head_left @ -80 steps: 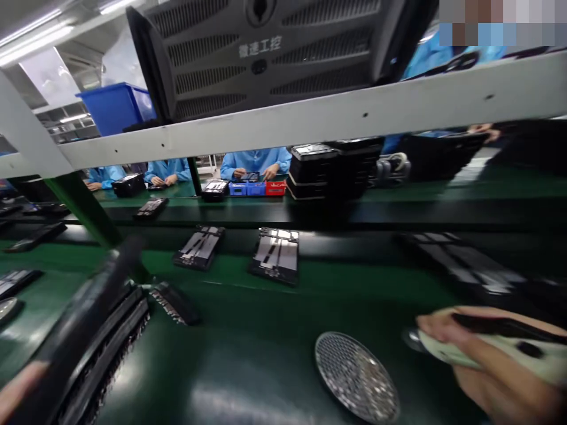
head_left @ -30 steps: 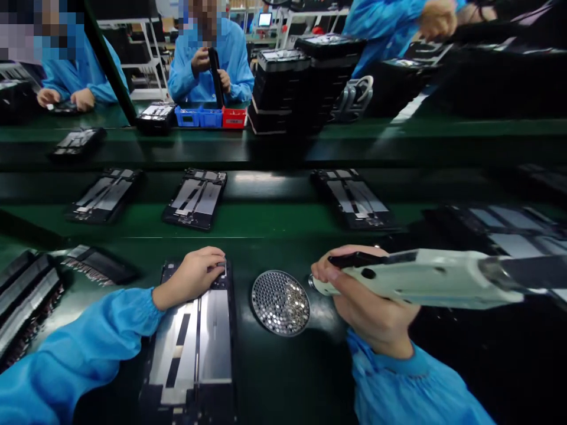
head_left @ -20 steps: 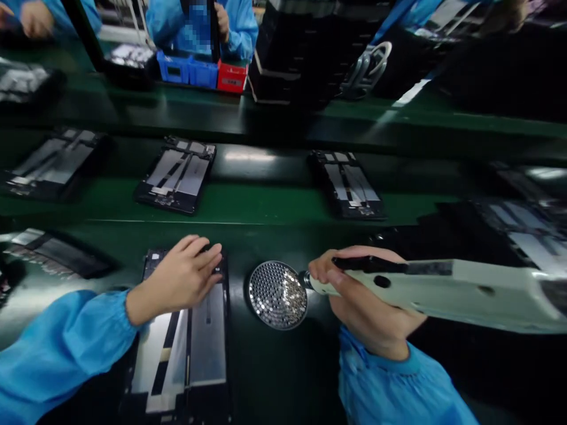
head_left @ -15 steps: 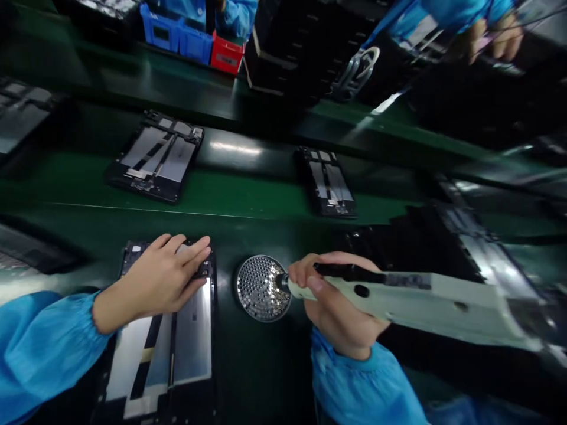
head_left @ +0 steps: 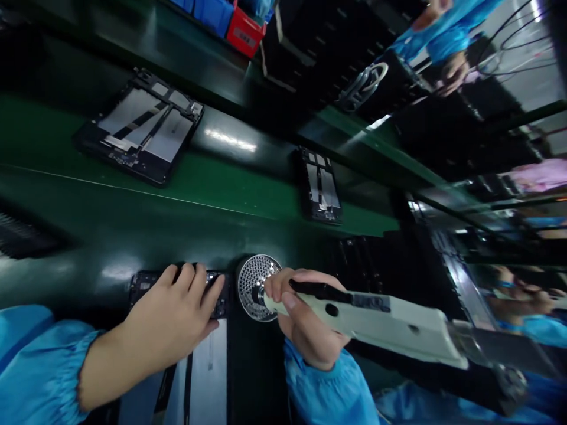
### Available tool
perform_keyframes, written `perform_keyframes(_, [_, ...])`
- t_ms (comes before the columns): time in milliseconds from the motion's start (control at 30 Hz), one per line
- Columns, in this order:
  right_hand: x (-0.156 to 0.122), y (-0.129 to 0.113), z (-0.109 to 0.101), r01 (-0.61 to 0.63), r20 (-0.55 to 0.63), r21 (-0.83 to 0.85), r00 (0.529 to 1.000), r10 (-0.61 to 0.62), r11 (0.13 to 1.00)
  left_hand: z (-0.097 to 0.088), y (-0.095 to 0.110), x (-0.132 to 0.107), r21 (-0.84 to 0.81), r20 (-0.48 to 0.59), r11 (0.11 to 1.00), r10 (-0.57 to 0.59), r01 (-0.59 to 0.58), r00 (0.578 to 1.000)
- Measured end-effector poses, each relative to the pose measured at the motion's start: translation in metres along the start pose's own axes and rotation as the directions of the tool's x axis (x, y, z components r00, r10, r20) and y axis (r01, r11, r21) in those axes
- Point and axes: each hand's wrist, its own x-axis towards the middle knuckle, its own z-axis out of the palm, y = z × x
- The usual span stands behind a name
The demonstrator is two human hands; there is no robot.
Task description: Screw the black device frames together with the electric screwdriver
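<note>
An opened tablet (head_left: 210, 372), its inside showing, lies at the bottom of the head view. My left hand (head_left: 170, 316) rests on its far end, palm down with the fingers apart. My right hand (head_left: 308, 313) is wrapped round a pale electric screwdriver (head_left: 394, 327) with a black lever along its top. The driver's front end is over a round perforated metal dish (head_left: 254, 271) beside the tablet. Its tip is partly hidden by my fingers, and I cannot tell whether it touches the dish.
Two more opened tablets, one at left (head_left: 142, 127) and a smaller-looking one (head_left: 321, 186), lie on the green strip beyond. Dark stacked trays (head_left: 319, 41) and a red bin (head_left: 245, 32) stand at the back. A co-worker's hand (head_left: 454, 74) shows at upper right.
The view has turned and shifted. The screwdriver's front end has moved from the dish's right edge to over the dish. My left hand still rests on the tablet's far end.
</note>
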Motion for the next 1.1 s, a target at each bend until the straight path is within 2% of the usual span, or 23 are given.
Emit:
perform_keyframes(367, [-0.001,0.004,0.001,-0.015,0.029,-0.004,0.999,0.015,1.0,0.006,0.006,-0.004,0.043,-0.054,0.999,-0.018,0.02,0.998])
perform_keyframes(600, [-0.005,0.007,0.004,0.014,0.012,-0.03,1.0,-0.014,0.999,0.009,0.017,-0.011,0.043,-0.059,0.998,-0.048,0.051,0.997])
perform_keyframes(733, [-0.006,-0.004,0.007,0.006,0.02,-0.047,1.0,-0.005,0.999,0.012,0.017,-0.013,0.06,-0.075,0.998,-0.023,0.028,0.997])
perform_keyframes(900, [0.003,-0.027,0.022,-0.026,0.046,-0.047,0.999,0.029,0.999,0.012,0.012,-0.012,0.036,-0.054,0.999,0.032,-0.03,0.998])
perform_keyframes(1100, [0.015,-0.015,0.041,0.006,0.116,-0.059,0.993,0.001,0.998,0.012,0.009,-0.009,-0.007,-0.017,0.999,0.045,-0.045,0.999])
